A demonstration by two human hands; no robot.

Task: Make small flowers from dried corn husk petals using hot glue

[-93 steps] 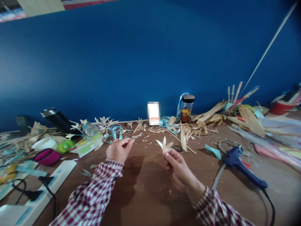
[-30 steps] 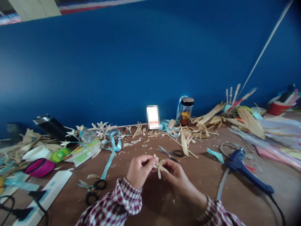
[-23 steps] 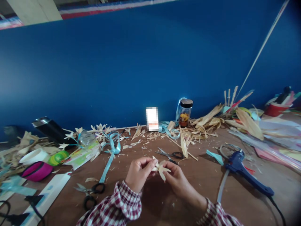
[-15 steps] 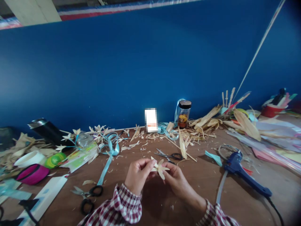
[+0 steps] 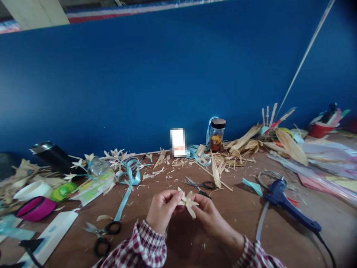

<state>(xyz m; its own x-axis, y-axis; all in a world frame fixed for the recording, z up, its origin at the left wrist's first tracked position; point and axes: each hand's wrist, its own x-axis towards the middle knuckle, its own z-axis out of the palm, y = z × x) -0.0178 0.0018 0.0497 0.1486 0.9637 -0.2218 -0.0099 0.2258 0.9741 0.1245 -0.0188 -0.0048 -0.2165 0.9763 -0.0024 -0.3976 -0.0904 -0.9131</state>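
Observation:
A pale flower of dried husk petals (image 5: pixel 189 204) is held over the table between my two hands. My left hand (image 5: pixel 163 208) pinches its left side between thumb and forefinger. On the other side, my right hand (image 5: pixel 208 214) closes its fingertips round the flower's right edge and underside. The stem and the lower fingertips are partly hidden. Just beyond my hands lies a pair of scissors (image 5: pixel 199 184) with black handles. A second pair of scissors (image 5: pixel 103 232), blades open, lies left of my left sleeve.
A blue glue gun (image 5: pixel 292 208) with its cord lies at right. Dried husks (image 5: pixel 245 143), a lidded jar (image 5: pixel 217 136) and light blue ribbon (image 5: pixel 131 178) line the back. A black tumbler (image 5: pixel 55 158), finished-looking husk flowers (image 5: pixel 83 162) and a white power strip (image 5: pixel 52 236) are at left.
The whole view has shifted slightly left. The flower has tilted a little between my fingers; both hands keep their hold on it.

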